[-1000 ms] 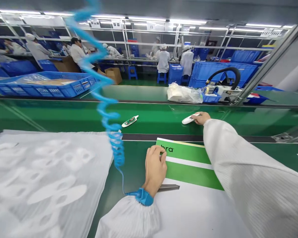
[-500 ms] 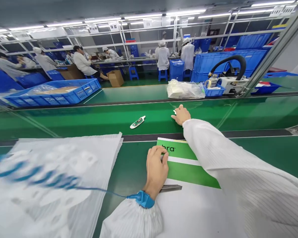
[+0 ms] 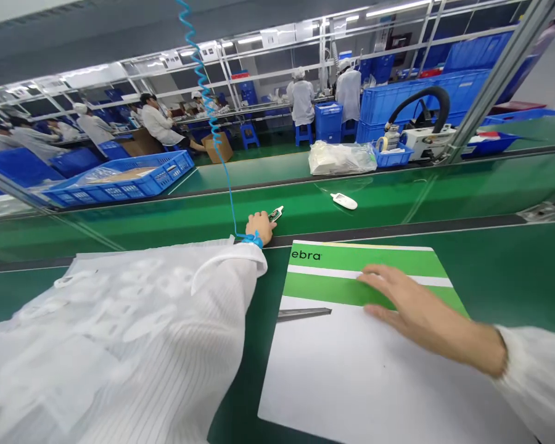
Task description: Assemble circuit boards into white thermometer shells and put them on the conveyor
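Note:
My left hand (image 3: 260,228), with a blue band at the wrist, reaches onto the green belt. Its thumb and fingers close around the near end of a white casing half with a circuit board (image 3: 276,213); that end is hidden by the hand. Farther right on the belt lies a white oval casing part (image 3: 345,201), narrow end to the left. My right hand (image 3: 409,302), slightly blurred, hovers with spread fingers over a white and green printed sheet (image 3: 333,370) and holds nothing. Dark tweezers (image 3: 305,313) lie on the sheet, left of my right hand.
A white foam sheet with several white parts (image 3: 134,283) lies at left under my sleeve. A coiled blue cord (image 3: 203,86) hangs to my wrist. Beyond the belt are a blue crate (image 3: 120,188), a plastic bag (image 3: 342,158) and a black-hosed machine (image 3: 428,142). People work farther back.
My left hand has moved forward from the sheet to the board. My right hand has left the white part on the belt and drawn back over the sheet. The view has shifted.

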The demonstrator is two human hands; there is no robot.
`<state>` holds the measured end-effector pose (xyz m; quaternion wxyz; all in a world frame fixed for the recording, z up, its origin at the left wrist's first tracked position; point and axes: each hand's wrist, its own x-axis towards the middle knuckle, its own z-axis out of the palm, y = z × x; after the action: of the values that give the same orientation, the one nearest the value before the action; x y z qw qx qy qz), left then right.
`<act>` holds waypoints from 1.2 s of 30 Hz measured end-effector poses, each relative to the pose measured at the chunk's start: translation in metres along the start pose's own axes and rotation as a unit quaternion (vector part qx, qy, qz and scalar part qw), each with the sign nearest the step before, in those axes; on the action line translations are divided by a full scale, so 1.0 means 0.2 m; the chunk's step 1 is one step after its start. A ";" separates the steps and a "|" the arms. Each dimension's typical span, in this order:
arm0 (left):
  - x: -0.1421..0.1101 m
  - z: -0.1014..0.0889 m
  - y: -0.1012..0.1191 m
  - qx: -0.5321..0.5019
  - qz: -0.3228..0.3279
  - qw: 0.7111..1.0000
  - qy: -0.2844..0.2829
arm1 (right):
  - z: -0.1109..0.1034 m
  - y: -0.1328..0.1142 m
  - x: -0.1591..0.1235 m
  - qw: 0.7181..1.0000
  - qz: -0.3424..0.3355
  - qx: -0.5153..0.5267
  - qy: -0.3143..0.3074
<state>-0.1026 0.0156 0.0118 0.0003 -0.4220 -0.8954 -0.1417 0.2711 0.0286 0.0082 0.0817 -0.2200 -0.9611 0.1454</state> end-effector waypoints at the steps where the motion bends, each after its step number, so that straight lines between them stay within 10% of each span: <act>1: 0.01 0.00 0.01 0.009 0.001 1.000 -0.012 | 0.06 -0.03 -0.10 1.000 0.001 0.000 0.000; 8: -0.12 -0.12 0.15 0.005 0.036 0.997 -0.067 | 0.23 -0.09 -0.35 0.997 -0.070 -0.008 0.025; 15: -0.79 -0.27 0.22 -0.037 0.253 0.960 -0.115 | 0.18 -0.11 -0.31 0.987 -0.154 0.037 -0.036; 21: -1.29 -0.16 0.02 0.031 0.348 0.934 -0.077 | 0.23 0.06 -0.42 0.956 0.204 -0.090 0.190; 27: -1.38 -0.15 -0.06 0.037 0.372 0.927 0.007 | 0.26 0.05 -0.37 0.976 0.166 -0.074 0.121; 36: -1.42 -0.03 -0.05 -0.022 0.371 0.928 -0.014 | 0.23 -0.28 -0.23 0.989 0.041 0.045 0.138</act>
<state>0.0716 -0.2068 -0.0202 0.0312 -0.7261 -0.6715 -0.1448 0.2804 -0.0508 -0.0213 0.2175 -0.2730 -0.9234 0.1598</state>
